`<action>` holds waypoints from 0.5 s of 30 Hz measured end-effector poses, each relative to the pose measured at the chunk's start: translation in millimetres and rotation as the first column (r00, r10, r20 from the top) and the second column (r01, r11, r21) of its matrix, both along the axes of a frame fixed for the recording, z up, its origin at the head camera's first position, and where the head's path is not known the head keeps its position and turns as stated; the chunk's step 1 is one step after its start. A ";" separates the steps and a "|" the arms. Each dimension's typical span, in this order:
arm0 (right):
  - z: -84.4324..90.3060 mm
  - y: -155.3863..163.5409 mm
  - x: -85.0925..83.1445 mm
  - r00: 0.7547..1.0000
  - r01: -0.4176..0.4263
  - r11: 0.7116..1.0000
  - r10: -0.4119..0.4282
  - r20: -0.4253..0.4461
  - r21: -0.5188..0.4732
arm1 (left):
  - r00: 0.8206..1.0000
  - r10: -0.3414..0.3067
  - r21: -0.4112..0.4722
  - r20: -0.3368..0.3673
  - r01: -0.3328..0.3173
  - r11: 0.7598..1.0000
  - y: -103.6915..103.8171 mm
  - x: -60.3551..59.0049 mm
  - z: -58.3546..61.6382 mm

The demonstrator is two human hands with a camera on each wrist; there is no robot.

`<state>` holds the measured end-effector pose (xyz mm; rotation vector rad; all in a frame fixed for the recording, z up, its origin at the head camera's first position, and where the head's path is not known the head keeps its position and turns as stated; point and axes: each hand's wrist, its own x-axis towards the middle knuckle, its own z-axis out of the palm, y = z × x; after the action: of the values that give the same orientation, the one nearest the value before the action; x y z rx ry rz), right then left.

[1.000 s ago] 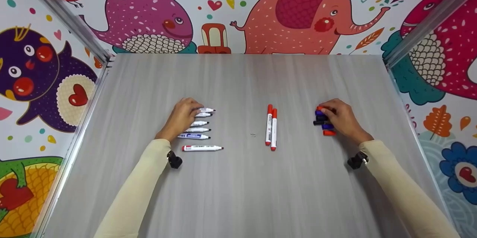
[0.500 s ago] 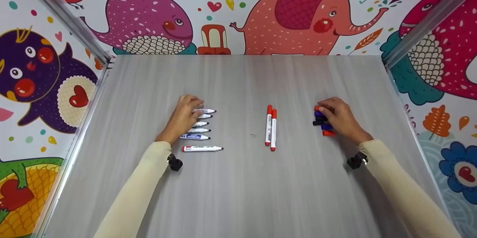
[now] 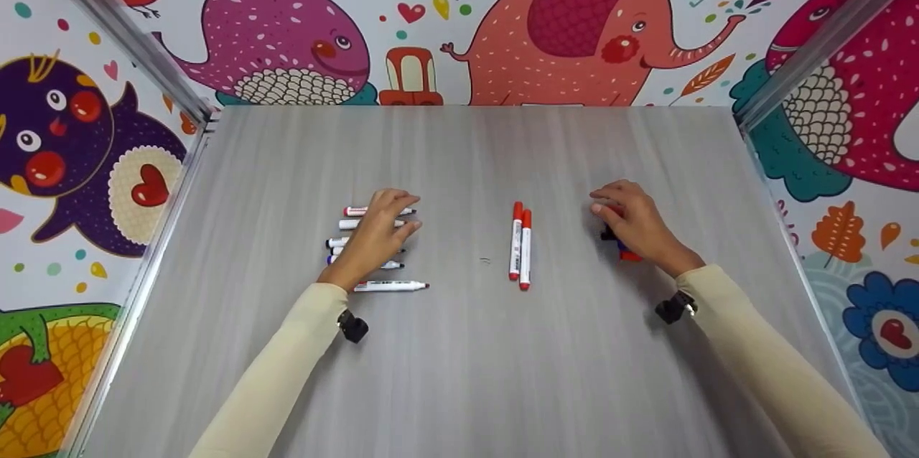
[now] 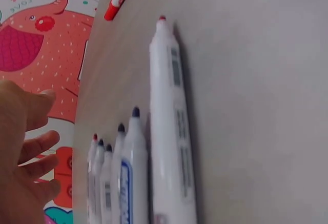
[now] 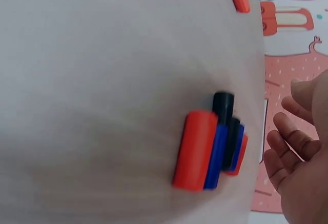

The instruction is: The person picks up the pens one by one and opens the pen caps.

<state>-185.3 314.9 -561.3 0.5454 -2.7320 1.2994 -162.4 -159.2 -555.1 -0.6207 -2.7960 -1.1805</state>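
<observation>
Several uncapped white markers (image 4: 134,172) lie side by side in a row on the left of the table. The nearest, with a red tip, is a larger-looking white marker (image 3: 395,286). My left hand (image 3: 377,235) hovers over the row with fingers spread, holding nothing, and hides the middle of several markers. On the right lies a group of loose marker caps: a red cap (image 5: 196,149), black, blue and another red one. Above them my right hand (image 3: 635,225) is lifted with relaxed fingers, thumb apart, nothing in it; it covers most of the caps in the head view.
Two capped red markers (image 3: 520,246) lie next to each other mid-table, lengthwise. A small dark scribble (image 3: 485,260) marks the grey wood-grain table (image 3: 459,372). Printed walls (image 3: 560,27) with cartoon animals enclose the back and sides, with metal posts at the corners.
My left hand has moved right and lifted from the far end of the marker row, its fingers spreading. My right hand has shifted slightly left and up off the caps. Markers stay put.
</observation>
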 end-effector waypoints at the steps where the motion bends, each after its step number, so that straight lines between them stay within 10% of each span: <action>1: 0.6 -2.6 0.0 1.000 -0.007 1.000 0.007 -0.009 0.010 | 1.000 -0.010 0.014 -0.009 0.010 1.000 2.4 1.1 -1.4; 9: 6.1 -24.3 2.6 0.999 -0.049 0.998 0.049 0.007 0.047 | 0.983 -0.094 0.090 -0.160 0.109 0.990 17.0 -2.8 -38.5; 15: 9.5 -40.8 3.8 0.995 -0.094 0.994 0.091 0.051 0.063 | 0.990 -0.108 0.052 -0.091 0.113 0.992 35.9 13.6 -11.2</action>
<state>-181.5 274.1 -551.7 0.6619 -2.8292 1.2621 -148.7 -123.2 -566.3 -0.8111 -2.6760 -1.2147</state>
